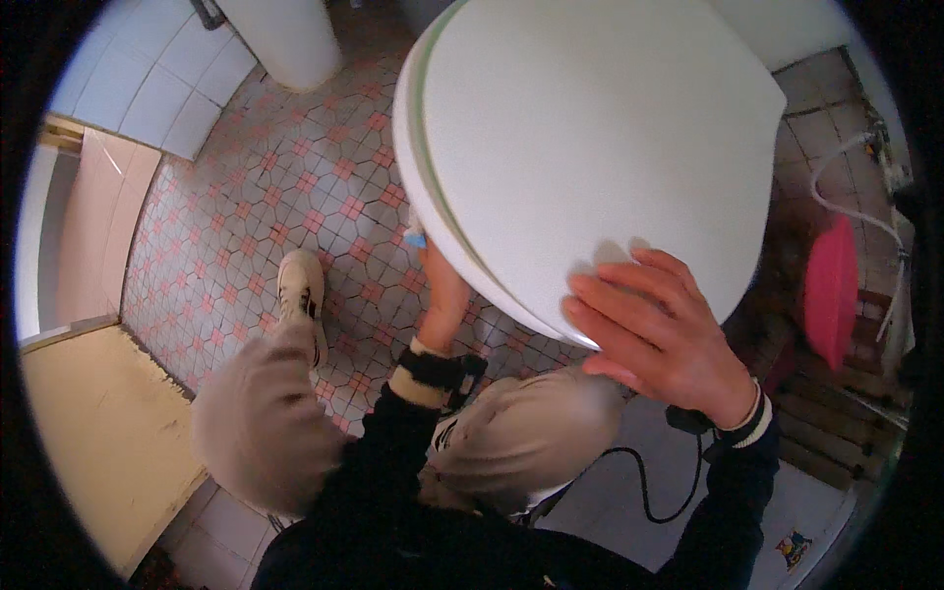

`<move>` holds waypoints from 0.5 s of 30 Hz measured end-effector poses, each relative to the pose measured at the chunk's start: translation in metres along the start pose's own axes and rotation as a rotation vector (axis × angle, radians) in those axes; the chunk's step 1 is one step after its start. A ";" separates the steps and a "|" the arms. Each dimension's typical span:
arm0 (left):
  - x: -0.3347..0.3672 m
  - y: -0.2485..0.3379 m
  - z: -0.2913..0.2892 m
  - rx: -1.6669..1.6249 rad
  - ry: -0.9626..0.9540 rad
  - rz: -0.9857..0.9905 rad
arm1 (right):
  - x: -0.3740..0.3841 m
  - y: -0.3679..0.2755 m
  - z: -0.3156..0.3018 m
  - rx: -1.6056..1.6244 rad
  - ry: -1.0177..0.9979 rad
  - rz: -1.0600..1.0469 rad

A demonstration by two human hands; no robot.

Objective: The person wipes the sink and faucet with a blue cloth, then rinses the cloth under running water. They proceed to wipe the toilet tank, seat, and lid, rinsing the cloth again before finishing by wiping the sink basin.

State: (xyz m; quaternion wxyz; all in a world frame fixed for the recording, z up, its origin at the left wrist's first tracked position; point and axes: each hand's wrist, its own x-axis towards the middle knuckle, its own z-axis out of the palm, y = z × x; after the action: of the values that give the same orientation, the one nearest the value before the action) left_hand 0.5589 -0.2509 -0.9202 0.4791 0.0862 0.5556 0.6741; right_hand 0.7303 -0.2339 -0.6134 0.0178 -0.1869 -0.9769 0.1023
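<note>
A white toilet lid (610, 147) lies closed over the pale, greenish-edged seat (421, 128) and fills the upper middle of the view. My right hand (654, 329) rests on the lid's near edge, fingers stretched out over its top and the thumb at the rim. Below the left side of the bowl, my left hand (442, 290) reaches in under the rim. Its fingertips are mostly hidden there. A small white and blue thing (415, 236) shows at those fingers, too little of it to name.
Pink and grey patterned tiles (226, 236) cover the floor. A white round-based fixture (285, 44) stands at the far left. To the right are a pink basin (831, 290) on edge and a pale hose (851, 206). A black cable (644, 492) hangs near my right forearm.
</note>
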 end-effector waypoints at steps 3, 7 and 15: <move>-0.016 0.021 -0.013 0.277 -0.144 0.327 | 0.003 0.002 -0.003 -0.035 0.010 -0.034; 0.018 0.014 -0.031 0.214 -0.341 0.283 | 0.021 -0.008 -0.013 -0.037 -0.077 0.044; 0.110 -0.017 -0.026 -0.018 -0.212 -0.214 | 0.072 -0.028 -0.025 -0.087 -0.241 0.247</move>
State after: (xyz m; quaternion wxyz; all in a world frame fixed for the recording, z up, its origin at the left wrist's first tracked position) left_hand 0.4935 -0.1885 -0.9897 0.6049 0.0929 0.5018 0.6112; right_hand 0.6551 -0.2281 -0.5831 -0.1203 -0.2926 -0.9450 0.0832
